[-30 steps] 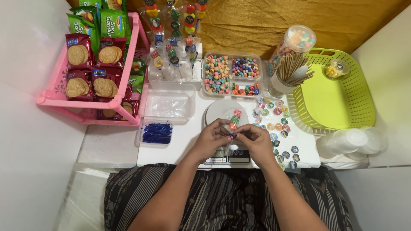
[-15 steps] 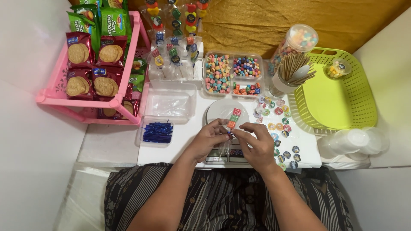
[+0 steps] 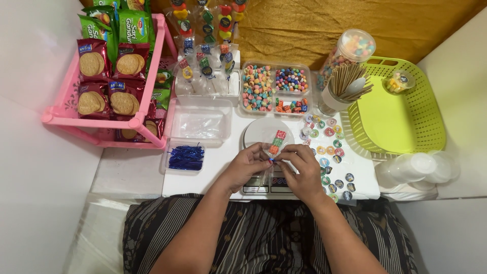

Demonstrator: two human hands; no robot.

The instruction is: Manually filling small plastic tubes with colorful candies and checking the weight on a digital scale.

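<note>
The candy skewer (image 3: pixel 276 143), bagged in clear wrap, lies over the white round scale plate (image 3: pixel 256 133) with its lower end between both hands. The left hand (image 3: pixel 248 165) and right hand (image 3: pixel 300 167) meet there, fingers pressed together, pinching the bag neck and what looks like a small blue twist tie (image 3: pixel 272 160). Beyond sit the blue twist-tie pile (image 3: pixel 186 157) in its clear tray, the divided candy tray (image 3: pixel 276 89), the cup of wooden sticks (image 3: pixel 346 87), round stickers (image 3: pixel 329 152) on the worktop (image 3: pixel 213 172) and the green basket (image 3: pixel 401 109). As I judge it, a loose pinch could let the tie slip, or a hard twist could tear the thin wrap.
</note>
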